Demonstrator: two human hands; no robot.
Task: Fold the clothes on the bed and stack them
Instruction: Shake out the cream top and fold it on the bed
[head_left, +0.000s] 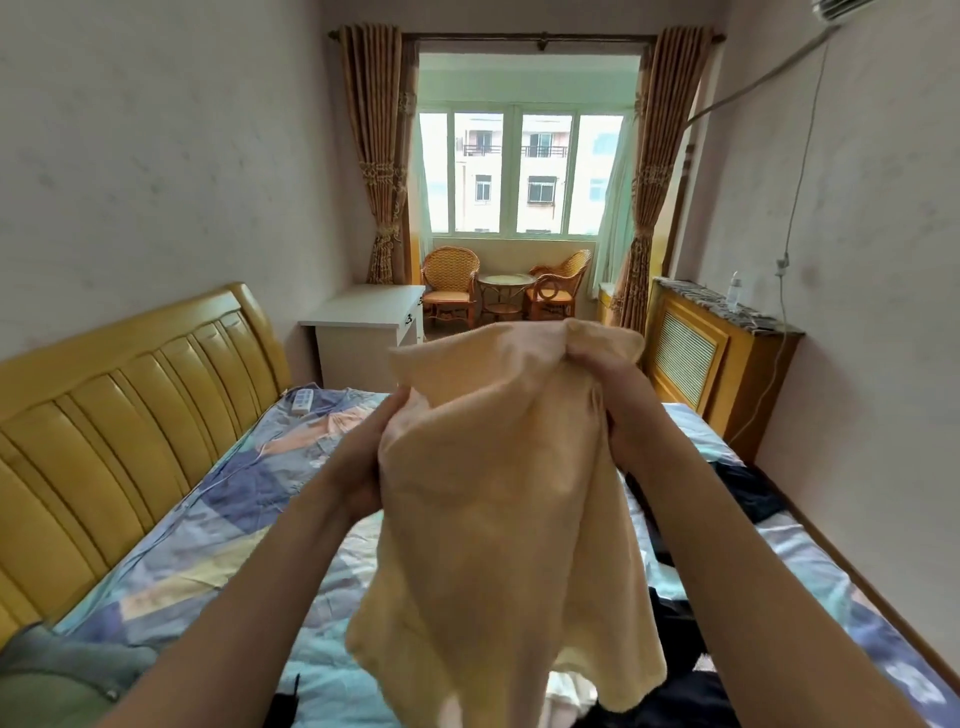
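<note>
1. A pale yellow cloth (498, 483) is held up in the air over the bed (218, 525), pretty much dead centre of the view, hanging loose from its top edge down to a ragged lower hem at 6 o'clock.
2. The left hand (363, 457) is seen at roughly 9 o'clock of the cloth, with its fingers curled into the cloth's left edge; the fingertips themselves are hidden behind the fabric, so exactly how tight the grip is can't be told.
3. The right hand (608, 384) is up at about 1 o'clock of the cloth, fingers bunched closed around a gathered top corner, which is clearly gripped.
4. Both forearms are stretched forward from the bottom corners of the view.
5. The bed is covered by a blue patchwork sheet, with a yellow padded headboard (119, 405) running along at 9 o'clock.
6. Dark clothes (748, 493) are left lying on the bed at 3 o'clock of the cloth, and more dark fabric (680, 696) is piled at 5 o'clock near the bottom edge.
7. A greenish garment (57, 675) is bunched at 8 o'clock in the bottom-left corner.
8. A white remote (302, 401) is lying on the sheet at 10 o'clock, near the headboard.
9. Further back at 12 o'clock, a white surface (363, 317), 2 wicker chairs (449, 280) and a small round table (505, 291) are set under the window (519, 171), with brown curtains (379, 156) tied back on either side.
10. A radiator cover (701, 358) with a bottle (733, 291) on top is seen at 2 o'clock.
</note>
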